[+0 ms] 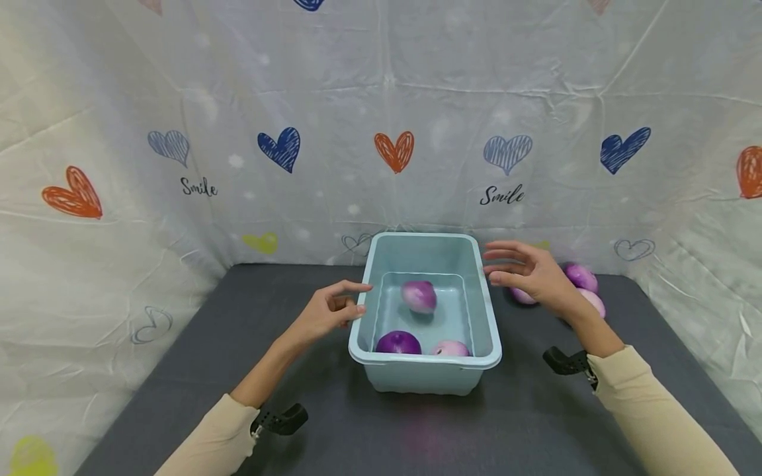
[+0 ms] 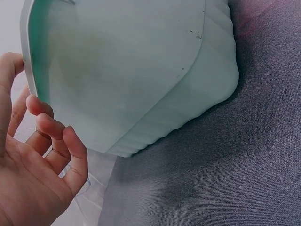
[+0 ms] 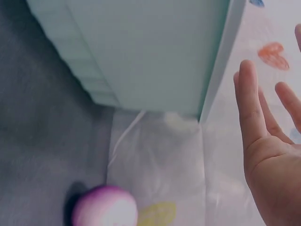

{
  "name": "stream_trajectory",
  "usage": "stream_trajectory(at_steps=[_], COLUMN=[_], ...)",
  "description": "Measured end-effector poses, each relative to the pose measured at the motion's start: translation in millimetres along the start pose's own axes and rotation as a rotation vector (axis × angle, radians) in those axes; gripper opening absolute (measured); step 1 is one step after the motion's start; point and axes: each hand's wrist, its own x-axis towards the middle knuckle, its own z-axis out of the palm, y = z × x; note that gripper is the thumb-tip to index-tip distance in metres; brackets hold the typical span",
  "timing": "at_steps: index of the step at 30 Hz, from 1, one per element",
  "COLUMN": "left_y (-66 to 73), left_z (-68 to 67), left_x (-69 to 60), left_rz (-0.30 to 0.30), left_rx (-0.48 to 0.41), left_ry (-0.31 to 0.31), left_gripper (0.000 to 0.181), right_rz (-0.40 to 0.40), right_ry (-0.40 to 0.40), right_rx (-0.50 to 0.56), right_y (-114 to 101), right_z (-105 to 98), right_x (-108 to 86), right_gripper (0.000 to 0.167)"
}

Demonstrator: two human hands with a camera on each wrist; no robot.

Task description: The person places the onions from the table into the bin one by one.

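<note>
A pale blue plastic bin (image 1: 425,378) stands with three purple onions in it: a dark one (image 1: 398,342) and a pale one (image 1: 450,348) near its front wall, and a slightly blurred one (image 1: 419,297) farther back. My left hand (image 1: 326,312) is at the bin's left rim, index finger reaching to it, other fingers loosely bent; in the left wrist view the fingertips (image 2: 49,126) are close beside the rim. Just off the right rim is my right hand (image 1: 528,272), fingers extended and holding nothing. The right wrist view shows its palm (image 3: 275,162) apart from the bin.
Several more onions (image 1: 580,277) lie on the dark tabletop (image 1: 297,403) right of the bin, partly behind my right hand. One onion (image 3: 106,208) shows low in the right wrist view. A white cloth (image 1: 333,73) with printed hearts hangs behind the table.
</note>
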Motion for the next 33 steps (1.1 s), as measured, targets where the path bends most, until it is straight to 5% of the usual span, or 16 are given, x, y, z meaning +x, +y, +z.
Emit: stream_trajectory(at_steps=[17, 33], left_y=[-0.2, -1.8], left_z=[-0.6, -0.7], left_x=[-0.2, 0.0], left_rz=[-0.004, 0.012], left_rx=[0.009, -0.012], left_ry=[-0.005, -0.014], left_gripper=[0.043, 0.042], right_rz=[0.042, 0.169], right_ry=[0.348, 0.512], right_rx=[-0.244, -0.469], right_y=[30.9, 56.5], right_z=[-50.0, -71.4], right_x=[-58.0, -91.8], right_gripper=[0.039, 0.065])
